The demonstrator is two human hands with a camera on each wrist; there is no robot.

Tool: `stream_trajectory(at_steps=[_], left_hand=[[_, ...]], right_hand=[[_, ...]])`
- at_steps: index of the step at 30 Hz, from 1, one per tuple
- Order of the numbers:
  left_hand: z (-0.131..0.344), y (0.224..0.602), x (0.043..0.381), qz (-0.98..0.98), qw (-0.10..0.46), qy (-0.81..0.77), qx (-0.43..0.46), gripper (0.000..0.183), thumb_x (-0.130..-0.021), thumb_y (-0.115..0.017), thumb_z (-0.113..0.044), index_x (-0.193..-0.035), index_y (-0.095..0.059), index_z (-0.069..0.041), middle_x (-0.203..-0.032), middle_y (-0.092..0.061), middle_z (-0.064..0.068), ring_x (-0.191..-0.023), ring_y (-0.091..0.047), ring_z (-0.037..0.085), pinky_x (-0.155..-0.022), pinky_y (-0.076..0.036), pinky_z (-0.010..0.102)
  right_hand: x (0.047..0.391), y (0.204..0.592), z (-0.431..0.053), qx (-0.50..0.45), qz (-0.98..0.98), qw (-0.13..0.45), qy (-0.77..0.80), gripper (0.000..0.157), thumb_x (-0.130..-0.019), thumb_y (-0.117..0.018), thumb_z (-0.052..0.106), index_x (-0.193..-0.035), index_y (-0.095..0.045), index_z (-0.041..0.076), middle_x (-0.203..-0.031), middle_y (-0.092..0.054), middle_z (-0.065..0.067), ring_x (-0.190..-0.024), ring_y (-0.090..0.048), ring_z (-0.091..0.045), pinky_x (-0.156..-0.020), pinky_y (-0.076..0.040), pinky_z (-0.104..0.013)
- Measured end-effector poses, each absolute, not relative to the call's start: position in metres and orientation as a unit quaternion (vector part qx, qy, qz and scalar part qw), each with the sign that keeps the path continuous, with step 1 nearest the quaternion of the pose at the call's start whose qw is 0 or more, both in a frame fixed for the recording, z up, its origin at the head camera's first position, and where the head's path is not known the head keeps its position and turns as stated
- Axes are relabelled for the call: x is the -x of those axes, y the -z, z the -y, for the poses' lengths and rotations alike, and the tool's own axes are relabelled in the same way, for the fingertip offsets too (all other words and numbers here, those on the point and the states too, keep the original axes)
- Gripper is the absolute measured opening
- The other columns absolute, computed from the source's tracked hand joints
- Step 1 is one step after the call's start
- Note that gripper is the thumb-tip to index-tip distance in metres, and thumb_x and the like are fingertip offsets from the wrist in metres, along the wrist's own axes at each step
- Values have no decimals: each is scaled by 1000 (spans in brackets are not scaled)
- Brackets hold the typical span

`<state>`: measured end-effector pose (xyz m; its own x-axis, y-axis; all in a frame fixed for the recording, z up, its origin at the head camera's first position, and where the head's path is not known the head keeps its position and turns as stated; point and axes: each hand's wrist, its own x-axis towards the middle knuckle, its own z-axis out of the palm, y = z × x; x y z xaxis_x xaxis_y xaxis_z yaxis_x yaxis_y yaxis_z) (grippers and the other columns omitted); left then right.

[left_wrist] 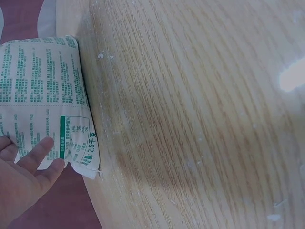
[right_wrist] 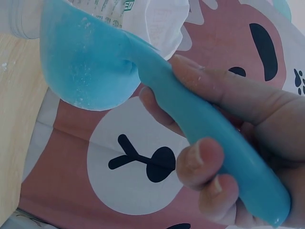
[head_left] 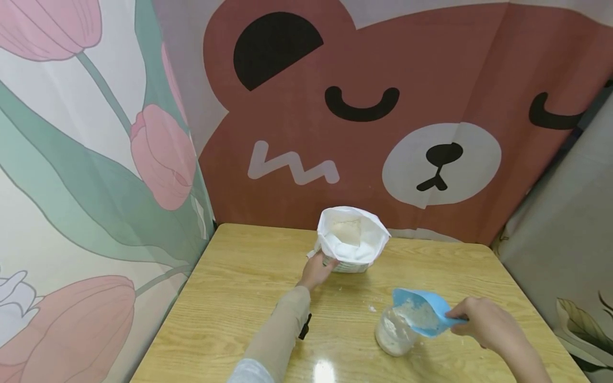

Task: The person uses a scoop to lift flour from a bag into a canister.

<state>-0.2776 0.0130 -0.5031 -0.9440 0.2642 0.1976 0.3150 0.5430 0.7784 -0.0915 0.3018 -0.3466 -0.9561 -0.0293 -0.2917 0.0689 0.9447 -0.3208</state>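
A light-blue scoop (head_left: 438, 311) carrying white powder is tilted over the mouth of a clear jar (head_left: 394, 336). My right hand (head_left: 485, 322) grips the scoop's handle (right_wrist: 209, 129), fingers wrapped round it in the right wrist view. Powder shows inside the jar, some of it near the scoop's lip. Farther back stands an open white bag (head_left: 378, 242) of powder with green print. My left hand (head_left: 317, 270) touches the bag's near left side. Its extended fingers (left_wrist: 38, 155) rest against the printed face in the left wrist view, without a visible curl round it.
The wooden table (head_left: 239, 298) has specks of spilled powder (head_left: 372, 308) between bag and jar. A curtain with a bear print (head_left: 287, 122) hangs behind the table, and a tulip-print curtain (head_left: 163, 154) runs along the left.
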Motion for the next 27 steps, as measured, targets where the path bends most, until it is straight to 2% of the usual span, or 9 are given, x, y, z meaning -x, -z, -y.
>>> stream_trajectory(at_steps=[4, 12, 27], left_hand=[[-13, 504, 278, 877, 32, 450, 165, 60, -87, -52, -45, -137, -36, -16, -132, -45, 5, -118, -42, 25, -93, -36, 43], [-13, 504, 279, 878, 36, 448, 168, 61, -87, -52, -45, -138, -35, -16, -132, -44, 6, -118, -42, 25, -93, -36, 43], [-13, 507, 280, 876, 33, 451, 170, 63, -87, -51, -48, -138, -34, -15, -132, -45, 6, -117, -43, 26, -92, -37, 44]], right_hand=[[91, 345, -301, -6, -977, 140, 161, 31, -69, -74, 17, -99, -70, 7, -94, -64, -10, -48, -49, -16, -44, -39, -31], [92, 345, -300, 13, -983, 115, 140, 31, -65, -77, 19, -93, -72, 9, -93, -65, -11, -67, -58, -17, -51, -45, -32], [86, 346, -293, 27, -992, 77, 92, 31, -62, -78, 17, -91, -73, 10, -95, -64, -16, -70, -60, -23, -48, -44, -31]])
